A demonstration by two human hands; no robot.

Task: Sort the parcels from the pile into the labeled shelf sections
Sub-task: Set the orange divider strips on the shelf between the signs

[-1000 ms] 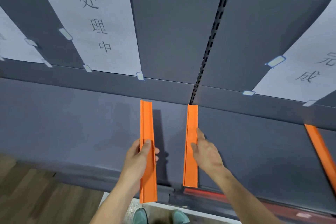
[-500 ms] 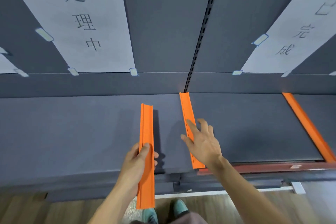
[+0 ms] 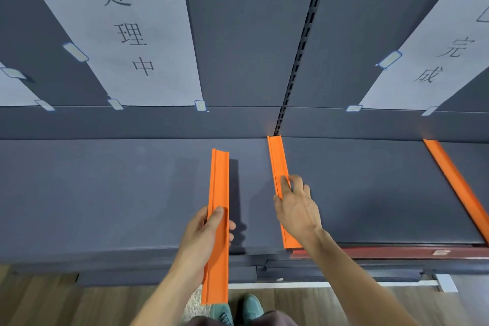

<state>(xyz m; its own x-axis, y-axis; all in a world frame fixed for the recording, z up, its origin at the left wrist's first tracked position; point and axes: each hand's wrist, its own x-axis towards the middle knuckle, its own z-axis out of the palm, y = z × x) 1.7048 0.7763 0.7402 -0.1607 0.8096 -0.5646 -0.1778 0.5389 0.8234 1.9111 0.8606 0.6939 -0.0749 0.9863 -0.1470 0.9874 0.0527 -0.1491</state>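
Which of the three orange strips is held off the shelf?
The leftmost orange strip, gripped by the left hand; the other two lie on the grey shelf.
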